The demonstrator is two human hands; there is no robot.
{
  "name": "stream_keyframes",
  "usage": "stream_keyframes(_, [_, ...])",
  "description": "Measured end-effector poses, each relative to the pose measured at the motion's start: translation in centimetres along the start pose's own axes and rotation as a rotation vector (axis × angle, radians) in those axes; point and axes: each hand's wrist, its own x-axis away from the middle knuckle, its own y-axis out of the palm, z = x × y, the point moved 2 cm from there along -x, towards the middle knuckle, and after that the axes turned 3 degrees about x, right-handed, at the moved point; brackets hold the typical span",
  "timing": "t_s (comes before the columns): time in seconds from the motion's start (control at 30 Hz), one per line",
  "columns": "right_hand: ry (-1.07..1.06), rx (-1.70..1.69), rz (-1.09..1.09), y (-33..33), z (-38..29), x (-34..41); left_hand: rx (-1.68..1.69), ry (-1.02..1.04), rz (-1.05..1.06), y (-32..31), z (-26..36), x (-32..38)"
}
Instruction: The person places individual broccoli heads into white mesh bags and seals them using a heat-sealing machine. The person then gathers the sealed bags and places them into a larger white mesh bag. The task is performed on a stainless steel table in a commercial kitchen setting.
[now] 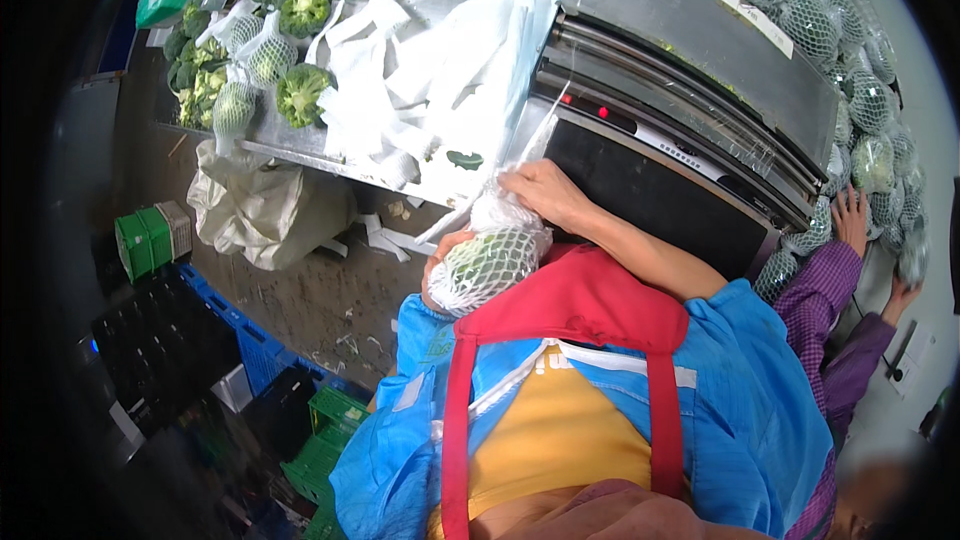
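A head of broccoli in a white foam net (487,266) rests in front of my chest, with clear plastic film around its upper part. My left hand (441,259) is wrapped around its far-left side, partly hidden behind it. The fingers of my right hand (551,193) pinch the gathered film (510,199) at its top end. A strip of film (551,131) runs up from there towards the wrapping machine (660,191), whose black plate lies just right of my hands. Flat white foam net sleeves (450,67) are piled on the metal table (300,142) beyond.
Bare broccoli heads (304,94) and several netted ones (270,60) lie at the table's left. Wrapped heads (874,101) are heaped at right, where a co-worker's hands (850,221) touch them. A white sack (262,202) sits below the table edge; green crates (315,457) stand lower left.
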Motion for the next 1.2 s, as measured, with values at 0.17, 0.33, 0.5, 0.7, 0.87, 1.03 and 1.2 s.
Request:
stream_keyframes(0.17, [-0.315,0.216,0.087,1.4,-3.0,-2.7,-0.064,0.019,-0.056,-0.2,0.6,1.4])
stream_keyframes(0.33, [-0.315,0.230,-0.411,-0.1,-1.3,-2.0,-0.354,0.319,-0.224,4.4,2.1,-1.5])
stream_keyframes(0.5, [-0.337,0.262,-0.098,0.8,-1.0,-0.7,-0.550,0.242,-0.163,0.8,3.1,-1.5])
stream_keyframes(0.7, [0.007,0.564,-0.138,-7.0,-6.7,4.3,-0.245,0.033,-0.218,2.2,4.9,-1.8])
stream_keyframes(0.87, [-0.488,-0.099,0.277,-8.9,-16.2,3.5,-0.023,-0.142,-0.158,1.5,5.7,-2.4])
stream_keyframes(1.03, [-0.987,0.840,0.599,-4.5,-20.5,-8.8,0.045,-0.172,-0.182,1.3,6.1,-3.4])
stream_keyframes(1.2, [-0.831,0.896,0.182,-3.0,-11.2,-4.4,0.073,-0.122,-0.221,0.8,6.6,-3.4])
